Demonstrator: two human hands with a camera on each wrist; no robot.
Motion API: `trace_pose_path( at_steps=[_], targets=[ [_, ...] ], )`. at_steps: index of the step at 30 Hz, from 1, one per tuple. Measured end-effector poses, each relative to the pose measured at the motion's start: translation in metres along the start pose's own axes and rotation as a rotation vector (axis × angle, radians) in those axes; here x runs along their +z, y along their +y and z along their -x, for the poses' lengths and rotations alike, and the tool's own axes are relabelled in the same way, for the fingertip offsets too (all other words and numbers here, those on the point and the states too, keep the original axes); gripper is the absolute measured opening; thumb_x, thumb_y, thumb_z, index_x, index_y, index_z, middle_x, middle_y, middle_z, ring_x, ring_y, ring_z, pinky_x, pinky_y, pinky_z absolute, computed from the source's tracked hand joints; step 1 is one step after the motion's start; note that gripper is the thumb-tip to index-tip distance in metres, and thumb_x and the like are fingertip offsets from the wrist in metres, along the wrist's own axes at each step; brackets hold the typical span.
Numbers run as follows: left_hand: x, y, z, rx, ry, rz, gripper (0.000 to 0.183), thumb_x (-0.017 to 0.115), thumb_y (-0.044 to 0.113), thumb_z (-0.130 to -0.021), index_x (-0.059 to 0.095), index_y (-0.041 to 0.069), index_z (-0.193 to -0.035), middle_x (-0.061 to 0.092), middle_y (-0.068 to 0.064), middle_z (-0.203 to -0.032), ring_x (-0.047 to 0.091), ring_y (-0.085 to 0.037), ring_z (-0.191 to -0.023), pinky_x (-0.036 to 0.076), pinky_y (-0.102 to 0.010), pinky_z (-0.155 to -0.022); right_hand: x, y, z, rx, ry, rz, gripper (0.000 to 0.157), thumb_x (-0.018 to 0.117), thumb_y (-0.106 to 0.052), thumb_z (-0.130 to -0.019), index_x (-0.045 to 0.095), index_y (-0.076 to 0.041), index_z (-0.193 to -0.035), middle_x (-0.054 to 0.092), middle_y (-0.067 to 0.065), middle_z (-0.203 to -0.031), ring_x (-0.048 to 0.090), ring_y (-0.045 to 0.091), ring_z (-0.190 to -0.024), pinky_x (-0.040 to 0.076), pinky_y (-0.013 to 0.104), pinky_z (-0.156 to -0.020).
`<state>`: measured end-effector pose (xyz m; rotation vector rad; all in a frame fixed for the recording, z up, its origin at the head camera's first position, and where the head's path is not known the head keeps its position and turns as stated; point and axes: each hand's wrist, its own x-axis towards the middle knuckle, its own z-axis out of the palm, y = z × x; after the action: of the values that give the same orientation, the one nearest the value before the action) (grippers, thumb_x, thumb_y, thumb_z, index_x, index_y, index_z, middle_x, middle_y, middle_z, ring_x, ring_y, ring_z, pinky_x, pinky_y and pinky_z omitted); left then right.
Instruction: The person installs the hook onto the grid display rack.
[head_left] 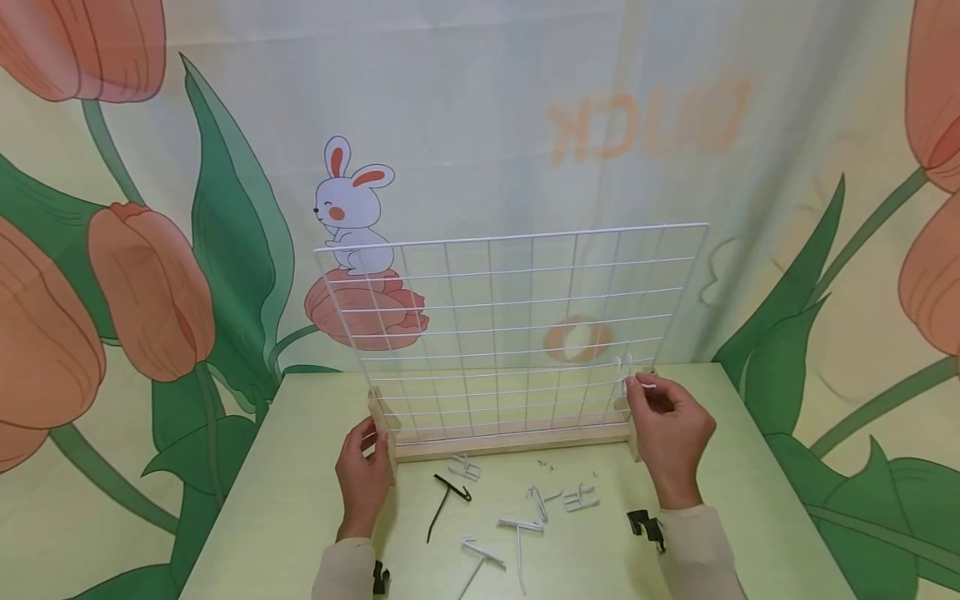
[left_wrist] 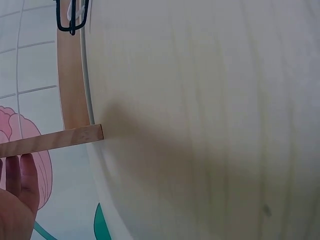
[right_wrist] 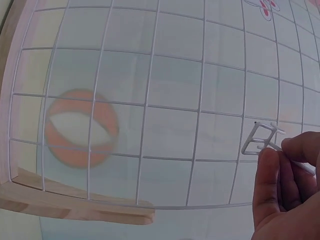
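Observation:
A white wire grid panel [head_left: 510, 317] stands upright in a wooden stand [head_left: 517, 439]. At its lower right, my right hand [head_left: 671, 429] pinches a white wire hook [right_wrist: 259, 140] between thumb and fingers. In the right wrist view the hook's framed end lies against the grid wires, its prong running back into the right hand [right_wrist: 290, 185]. My left hand [head_left: 363, 475] rests at the outer side of the stand's left foot. In the left wrist view, fingertips [left_wrist: 29, 167] touch the edge of that wooden foot [left_wrist: 55, 141].
On the table [head_left: 255, 500] before the stand lie a black hook [head_left: 447, 496] and several white hooks [head_left: 519, 527]. Small bits [head_left: 545, 464] lie near the stand's base. A printed curtain [head_left: 480, 125] with tulips and a rabbit hangs behind.

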<state>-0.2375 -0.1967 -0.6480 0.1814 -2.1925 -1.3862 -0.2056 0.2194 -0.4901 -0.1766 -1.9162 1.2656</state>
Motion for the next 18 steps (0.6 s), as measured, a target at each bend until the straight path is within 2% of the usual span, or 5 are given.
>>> trace_pose_path(
  at_steps=[9,18],
  targets=[
    [0.001,-0.005,0.000,0.016,-0.008,0.002,0.036,0.068,0.017,-0.105,0.063,0.013,-0.140,0.070,-0.009,-0.130,0.072,-0.029,-0.116,0.050,-0.003,-0.079,0.011,0.002,-0.011,-0.007,0.019,0.005,0.019,0.082,-0.021,-0.094,0.083,-0.004,-0.103,0.081,0.014,-0.093,0.062,-0.010,-0.073,0.048,0.006,-0.067],
    [0.000,-0.001,0.000,0.020,-0.003,-0.020,0.036,0.068,0.017,-0.104,0.064,0.011,-0.140,0.071,-0.010,-0.129,0.073,-0.030,-0.115,0.051,-0.005,-0.080,0.028,0.006,-0.019,-0.028,0.031,0.004,0.020,0.080,-0.023,-0.096,0.083,-0.006,-0.105,0.081,0.013,-0.094,0.061,-0.006,-0.075,0.047,0.007,-0.067]
  ],
)
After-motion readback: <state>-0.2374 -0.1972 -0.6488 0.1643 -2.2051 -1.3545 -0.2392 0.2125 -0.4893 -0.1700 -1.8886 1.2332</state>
